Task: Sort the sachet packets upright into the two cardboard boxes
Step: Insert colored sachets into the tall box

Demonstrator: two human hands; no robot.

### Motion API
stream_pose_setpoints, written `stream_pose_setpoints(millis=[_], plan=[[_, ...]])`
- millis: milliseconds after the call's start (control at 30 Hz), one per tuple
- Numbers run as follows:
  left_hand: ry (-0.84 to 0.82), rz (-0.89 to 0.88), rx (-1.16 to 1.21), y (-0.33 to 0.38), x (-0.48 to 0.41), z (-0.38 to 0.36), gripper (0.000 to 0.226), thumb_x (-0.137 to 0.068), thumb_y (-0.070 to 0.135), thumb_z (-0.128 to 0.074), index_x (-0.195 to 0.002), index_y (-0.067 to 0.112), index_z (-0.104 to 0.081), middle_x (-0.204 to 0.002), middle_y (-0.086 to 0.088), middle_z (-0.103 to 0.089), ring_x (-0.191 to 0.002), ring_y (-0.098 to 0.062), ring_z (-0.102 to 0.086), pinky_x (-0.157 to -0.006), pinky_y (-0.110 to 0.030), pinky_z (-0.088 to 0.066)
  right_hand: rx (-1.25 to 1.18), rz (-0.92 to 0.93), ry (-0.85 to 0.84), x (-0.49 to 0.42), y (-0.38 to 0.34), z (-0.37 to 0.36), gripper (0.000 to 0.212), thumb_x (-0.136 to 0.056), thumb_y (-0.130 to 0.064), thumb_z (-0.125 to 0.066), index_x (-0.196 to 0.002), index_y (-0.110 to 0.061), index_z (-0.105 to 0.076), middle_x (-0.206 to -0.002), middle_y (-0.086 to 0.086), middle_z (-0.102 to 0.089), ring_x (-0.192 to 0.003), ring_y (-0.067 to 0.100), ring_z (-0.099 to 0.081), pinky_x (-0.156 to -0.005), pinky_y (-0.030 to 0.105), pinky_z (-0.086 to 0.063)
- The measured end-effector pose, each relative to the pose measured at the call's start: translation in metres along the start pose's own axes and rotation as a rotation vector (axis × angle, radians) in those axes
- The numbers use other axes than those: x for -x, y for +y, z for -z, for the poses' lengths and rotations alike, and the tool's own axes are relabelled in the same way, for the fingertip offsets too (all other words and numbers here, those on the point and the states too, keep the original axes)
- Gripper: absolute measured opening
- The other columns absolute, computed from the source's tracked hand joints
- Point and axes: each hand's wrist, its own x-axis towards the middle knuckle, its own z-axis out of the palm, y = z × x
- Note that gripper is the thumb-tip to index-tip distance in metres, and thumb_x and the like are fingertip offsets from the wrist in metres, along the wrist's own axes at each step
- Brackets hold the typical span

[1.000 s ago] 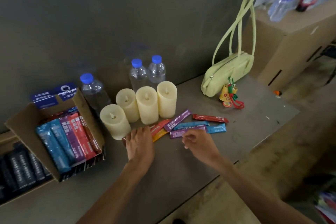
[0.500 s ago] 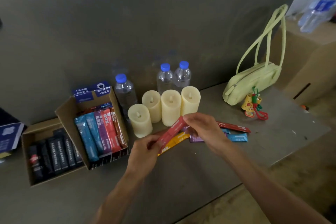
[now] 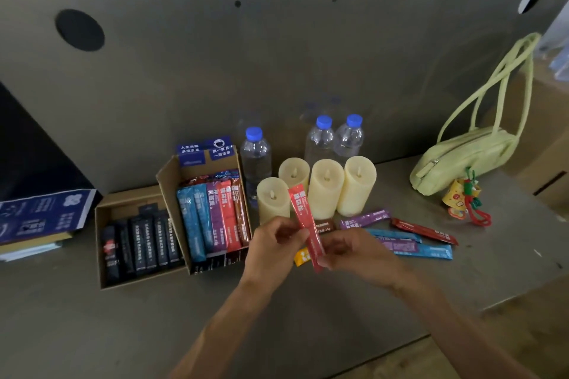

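Note:
Both hands hold one red sachet nearly upright above the table: my left hand pinches its middle and my right hand grips its lower end. Left of them stands a cardboard box filled with upright blue, purple and red sachets. Further left sits a lower cardboard box of black sachets. Loose sachets lie flat on the table behind my right hand: purple, dark red, blue, and an orange one partly hidden under my hands.
Several cream pillar candles and three blue-capped water bottles stand right behind my hands. A light green handbag with a charm leans on the wall at right. A dark blue box rests at far left. The table's front edge runs at lower right.
The red sachet was picked off the table by both hands and turned from slanted to nearly upright. The view shifted left, showing the black-sachet box in full.

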Motion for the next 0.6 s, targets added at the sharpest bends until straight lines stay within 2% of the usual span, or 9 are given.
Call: stream_pose_setpoints(millis=[133,267,333,400,467,533,600], plan=[[-0.008,0.019,-0.081,-0.008,0.0,0.006,0.005,-0.088,0.026,-0.071,-0.088,0.022,-0.073,-0.083,0.012,-0.073,-0.08,0.001,-0.067,-0.072,-0.013,-0.051,0.003,0.01,-0.051,0.0,-0.004,-0.004,0.021,-0.09,-0.017,-0.071,-0.11,-0.019,-0.076,-0.102,-0.006,-0.077,-0.098,0.01,-0.072,-0.09,0.024,-0.055],[0.004,0.0,-0.071,-0.013,0.006,0.022,0.004,-0.089,0.021,-0.07,-0.088,0.02,-0.073,-0.082,0.011,-0.073,-0.078,0.003,-0.067,-0.068,-0.008,-0.047,0.031,0.04,0.029,-0.013,-0.01,-0.017,0.017,-0.09,-0.023,-0.071,-0.106,-0.021,-0.076,-0.102,-0.007,-0.077,-0.097,0.01,-0.072,-0.092,0.033,-0.057],[0.03,-0.003,-0.076,-0.019,0.011,0.032,0.006,-0.089,0.019,-0.07,-0.085,0.022,-0.072,-0.08,0.013,-0.072,-0.076,0.004,-0.066,-0.067,-0.007,-0.047,0.097,0.061,0.036,-0.024,-0.016,-0.03,0.013,-0.089,-0.025,-0.073,-0.1,-0.023,-0.078,-0.096,-0.007,-0.077,-0.092,0.01,-0.072,-0.087,0.034,-0.058],[0.094,0.012,-0.078,-0.028,0.015,0.047,0.008,-0.089,0.02,-0.071,-0.082,0.023,-0.071,-0.077,0.014,-0.072,-0.074,0.003,-0.066,-0.066,-0.009,-0.047,0.152,0.054,0.019,-0.037,-0.023,-0.047,0.005,-0.087,-0.024,-0.074,-0.089,-0.025,-0.078,-0.087,-0.01,-0.077,-0.082,0.005,-0.071,-0.078,0.032,-0.057],[0.194,0.047,-0.071,-0.037,0.02,0.065,0.007,-0.088,0.024,-0.072,-0.081,0.023,-0.069,-0.077,0.012,-0.072,-0.073,0.002,-0.066,-0.067,-0.016,-0.049,0.223,0.058,0.049,-0.049,-0.032,-0.067,0.007,-0.087,-0.027,-0.074,-0.082,-0.024,-0.077,-0.078,-0.01,-0.075,-0.072,0.001,-0.068,-0.07,0.029,-0.054],[0.333,0.084,-0.117,-0.048,0.023,0.086,0.013,-0.087,0.028,-0.073,-0.082,0.023,-0.063,-0.075,0.008,-0.069,-0.069,-0.003,-0.064,-0.063,-0.021,-0.047,0.253,0.06,0.087,-0.059,-0.044,-0.088,0.011,-0.089,-0.028,-0.072,-0.08,-0.021,-0.075,-0.073,-0.008,-0.072,-0.066,0.001,-0.066,-0.063,0.022,-0.05],[0.448,0.107,-0.255,-0.059,0.021,0.107,0.021,-0.086,0.029,-0.074,-0.084,0.022,-0.053,-0.076,0.006,-0.063,-0.068,-0.008,-0.06,-0.059,-0.025,-0.045,0.218,0.043,0.11,-0.07,-0.055,-0.109,0.011,-0.091,-0.026,-0.07,-0.085,-0.017,-0.073,-0.076,-0.006,-0.072,-0.067,0.003,-0.068,-0.061,0.017,-0.052]])
